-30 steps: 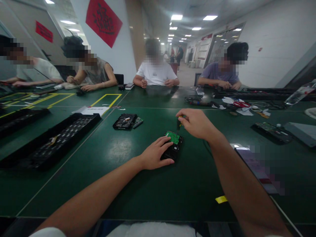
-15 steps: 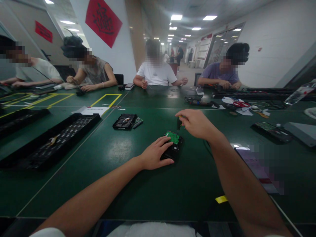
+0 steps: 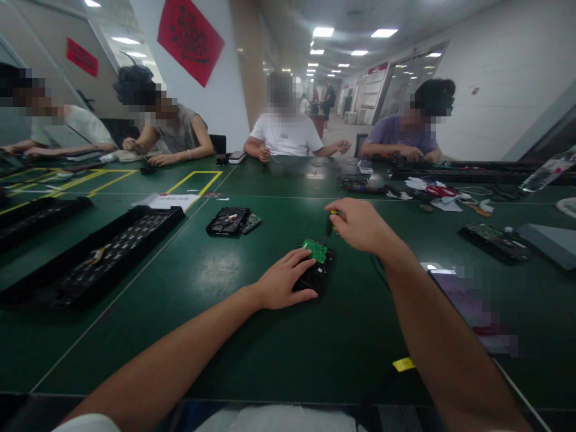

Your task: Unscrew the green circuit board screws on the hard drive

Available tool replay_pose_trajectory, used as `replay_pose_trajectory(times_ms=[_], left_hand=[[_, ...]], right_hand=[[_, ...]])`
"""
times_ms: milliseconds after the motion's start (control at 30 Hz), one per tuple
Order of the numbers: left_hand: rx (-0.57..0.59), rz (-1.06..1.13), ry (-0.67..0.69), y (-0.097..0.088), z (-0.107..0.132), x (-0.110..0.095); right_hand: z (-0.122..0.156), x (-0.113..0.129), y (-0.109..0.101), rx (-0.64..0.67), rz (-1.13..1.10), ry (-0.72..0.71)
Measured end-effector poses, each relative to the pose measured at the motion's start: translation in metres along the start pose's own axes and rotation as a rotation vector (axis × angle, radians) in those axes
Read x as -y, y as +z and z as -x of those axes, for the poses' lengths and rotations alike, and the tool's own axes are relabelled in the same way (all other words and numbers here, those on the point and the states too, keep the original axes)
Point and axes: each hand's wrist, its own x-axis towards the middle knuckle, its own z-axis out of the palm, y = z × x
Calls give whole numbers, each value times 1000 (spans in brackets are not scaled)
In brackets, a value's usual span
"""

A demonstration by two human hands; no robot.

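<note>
A black device with a green circuit board (image 3: 320,251) lies on the green table in front of me. My left hand (image 3: 288,277) rests over its left side, fingers across the top and thumb along the near edge, holding it down. My right hand (image 3: 360,223) is closed around a screwdriver (image 3: 329,225) with a dark handle and some yellow near its top. The screwdriver points down, its shaft reaching the green board. The exact contact of its tip is too small to make out.
An opened black case (image 3: 227,221) and a small circuit board (image 3: 252,223) lie to the left, beyond a long black tray (image 3: 112,255). On the right are a phone-like slab (image 3: 463,300), another board-bearing device (image 3: 497,241) and a grey box (image 3: 551,243). Several people sit opposite.
My right hand has shifted slightly right and the screwdriver handle leans a little more that way. My left hand and the device have stayed in place.
</note>
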Motion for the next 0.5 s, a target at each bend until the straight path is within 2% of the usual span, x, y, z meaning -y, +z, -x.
replay_pose_trajectory(times_ms=[233,433,500], left_hand=[[-6,-3,2,1,1,1],[-19,24,2,1,1,2],[-14,21,0,1,1,2]], right_hand=[[1,0,-4,1,-33,0],[4,0,-7,-27,-42,145],[4,0,-7,-27,-47,151]])
